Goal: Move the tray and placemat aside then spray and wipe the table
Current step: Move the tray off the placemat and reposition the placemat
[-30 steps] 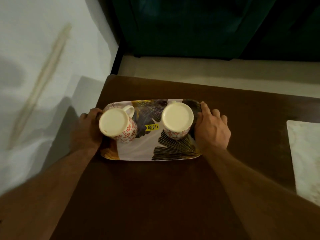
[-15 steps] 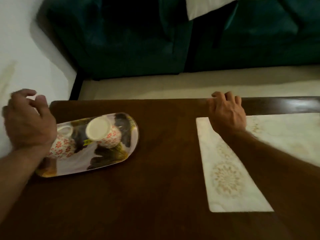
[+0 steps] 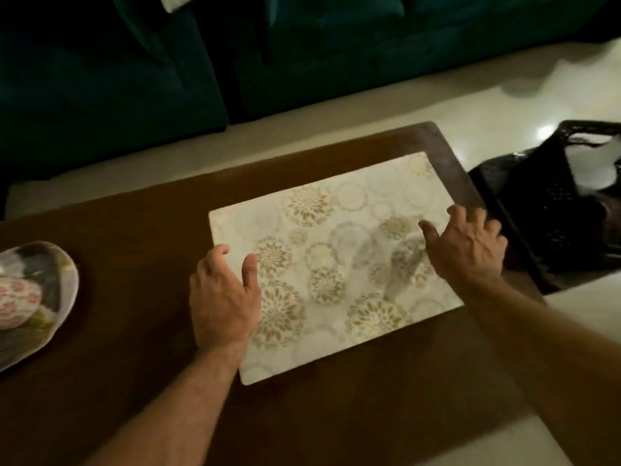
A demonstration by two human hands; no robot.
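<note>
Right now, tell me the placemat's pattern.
The placemat is off-white with gold flower-like medallions and faint circles, seen in the head view.

A dark, smooth wooden table (image 3: 336, 415) with a dull sheen was seen across the frame. A matt, pale placemat (image 3: 336, 264) printed with gold florals lay at centre. A glossy patterned tray (image 3: 65, 280) showed at left, and glossy pale flooring (image 3: 504, 105) at upper right.

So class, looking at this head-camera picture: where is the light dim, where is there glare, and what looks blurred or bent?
Head view: dim overall, the sofa nearly black; a bright glare spot on the floor; the hands' soft shadows on the placemat; the tray at the left edge blurred; the table edges skewed by the wide lens.
</note>
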